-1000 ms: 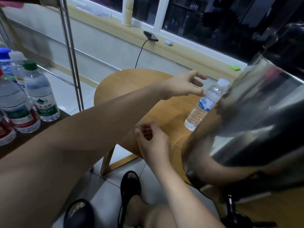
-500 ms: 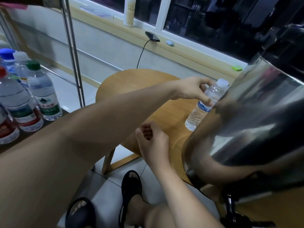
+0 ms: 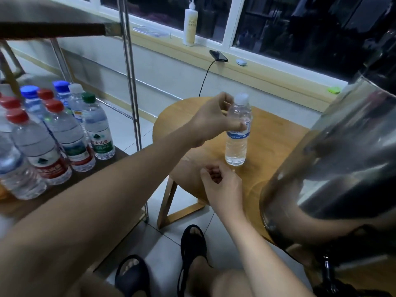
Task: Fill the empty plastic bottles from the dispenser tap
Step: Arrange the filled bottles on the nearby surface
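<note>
A clear plastic bottle (image 3: 237,133) with a white cap and a blue label stands upright on the round wooden table (image 3: 276,133). My left hand (image 3: 212,120) reaches across and grips its upper body, thumb on the label and fingers curled round the far side. My right hand (image 3: 221,182) hovers at the table's near edge just below the bottle, fingers loosely curled and holding nothing. The shiny steel dispenser (image 3: 334,159) fills the right side, and its black tap (image 3: 327,273) hangs at the lower right.
Several capped water bottles (image 3: 64,138) stand packed on a dark shelf at the left, behind a metal rack post (image 3: 130,86). A phone on a cable (image 3: 218,55) and a pump bottle (image 3: 189,26) sit on the window sill. My sandalled feet (image 3: 192,249) are on the tiled floor.
My left hand reached the bottle and closed round it. The view shifted left, bringing more of the shelf bottles into sight. The right hand has kept its place.
</note>
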`<action>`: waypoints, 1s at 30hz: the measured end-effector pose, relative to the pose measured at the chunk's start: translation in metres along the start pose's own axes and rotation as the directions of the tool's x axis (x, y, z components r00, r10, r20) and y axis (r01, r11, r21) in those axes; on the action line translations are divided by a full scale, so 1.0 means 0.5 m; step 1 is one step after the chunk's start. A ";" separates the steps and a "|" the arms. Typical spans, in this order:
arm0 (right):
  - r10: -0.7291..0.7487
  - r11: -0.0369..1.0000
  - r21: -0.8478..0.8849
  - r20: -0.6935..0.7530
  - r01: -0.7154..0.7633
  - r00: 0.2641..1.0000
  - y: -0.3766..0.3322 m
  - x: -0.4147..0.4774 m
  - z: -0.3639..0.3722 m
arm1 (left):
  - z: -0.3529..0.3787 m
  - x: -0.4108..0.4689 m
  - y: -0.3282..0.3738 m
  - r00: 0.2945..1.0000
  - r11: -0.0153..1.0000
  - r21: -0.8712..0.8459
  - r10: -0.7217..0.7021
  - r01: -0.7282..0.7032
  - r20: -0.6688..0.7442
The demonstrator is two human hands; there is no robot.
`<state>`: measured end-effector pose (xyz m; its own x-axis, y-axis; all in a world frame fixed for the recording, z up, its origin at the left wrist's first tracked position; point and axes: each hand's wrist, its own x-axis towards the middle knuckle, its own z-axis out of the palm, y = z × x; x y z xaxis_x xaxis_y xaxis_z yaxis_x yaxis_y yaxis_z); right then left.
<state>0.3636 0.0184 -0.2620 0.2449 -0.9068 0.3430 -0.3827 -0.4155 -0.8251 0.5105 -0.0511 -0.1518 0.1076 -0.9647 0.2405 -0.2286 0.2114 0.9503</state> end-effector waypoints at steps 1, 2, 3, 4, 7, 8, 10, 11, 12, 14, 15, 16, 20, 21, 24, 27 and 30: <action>0.003 1.000 0.008 0.003 -0.003 1.000 0.001 0.000 0.000 | -0.024 -0.019 -0.004 0.999 1.000 0.004 -0.005 0.005 -0.042; 0.010 1.000 0.016 0.007 -0.011 1.000 0.001 0.000 0.001 | -0.047 -0.040 -0.005 0.997 1.000 0.022 -0.008 0.010 -0.081; 0.019 1.000 0.018 0.010 -0.019 1.000 0.002 0.000 0.001 | -0.070 -0.061 -0.005 0.992 0.999 0.052 -0.010 0.017 -0.126; 0.025 1.000 0.016 0.012 -0.026 1.000 0.003 0.001 0.002 | -0.092 -0.083 -0.002 0.984 0.996 0.080 -0.013 0.028 -0.175; 0.026 1.000 -0.004 0.012 -0.025 1.000 -0.001 0.001 0.003 | -0.155 -0.149 0.000 0.956 0.992 0.108 -0.030 0.064 -0.293; 0.030 0.999 -0.018 0.014 -0.029 0.999 -0.003 0.001 0.002 | -0.175 -0.175 0.001 0.943 0.990 0.113 -0.039 0.081 -0.330; 0.052 0.998 -0.030 0.023 -0.051 0.998 -0.008 0.002 0.001 | -0.211 -0.228 0.006 0.910 0.984 0.139 -0.046 0.113 -0.413; 0.065 0.997 -0.036 0.029 -0.064 0.997 -0.009 0.001 0.001 | -0.226 -0.254 0.007 0.893 0.980 0.150 -0.052 0.132 -0.447; 0.074 0.996 -0.049 0.032 -0.072 0.997 -0.011 0.002 0.002 | -0.237 -0.281 0.013 0.879 0.979 0.148 -0.056 0.143 -0.473; 0.076 0.993 -0.096 0.045 -0.072 0.996 -0.011 0.005 0.005 | -0.257 -0.334 0.012 0.859 0.980 0.116 -0.082 0.162 -0.506; 0.074 0.991 -0.115 0.050 -0.068 0.996 -0.012 0.006 0.005 | -0.266 -0.360 0.007 0.853 0.980 0.108 -0.087 0.165 -0.514; 0.077 0.989 -0.129 0.059 -0.069 0.995 -0.011 0.006 0.006 | -0.273 -0.391 0.007 0.842 0.979 0.107 -0.091 0.173 -0.532; 0.080 0.987 -0.147 0.087 -0.067 0.993 -0.016 0.003 0.007 | -0.331 -0.488 -0.013 0.762 0.955 0.154 -0.100 0.255 -0.640; 0.079 0.988 -0.136 0.087 -0.067 0.993 -0.019 0.001 0.009 | -0.343 -0.507 -0.016 0.734 0.946 0.156 -0.110 0.284 -0.670; 0.065 0.994 -0.099 0.111 -0.054 0.992 -0.031 -0.005 0.022 | -0.368 -0.558 -0.030 0.663 0.930 0.166 -0.102 0.329 -0.741; 0.033 0.998 -0.052 0.160 -0.025 0.987 -0.052 -0.012 0.050 | -0.382 -0.593 -0.042 0.580 0.926 0.152 -0.083 0.345 -0.810; -0.035 0.999 0.009 0.230 0.033 0.973 -0.080 -0.028 0.096 | -0.393 -0.620 -0.060 0.479 0.921 0.129 -0.068 0.368 -0.875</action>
<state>0.4181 0.0511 -0.2556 0.4560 -0.8514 0.2592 -0.3662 -0.4450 -0.8172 0.6742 0.2724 -0.2157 0.9141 -0.3386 0.2232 -0.2960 -0.1807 0.9380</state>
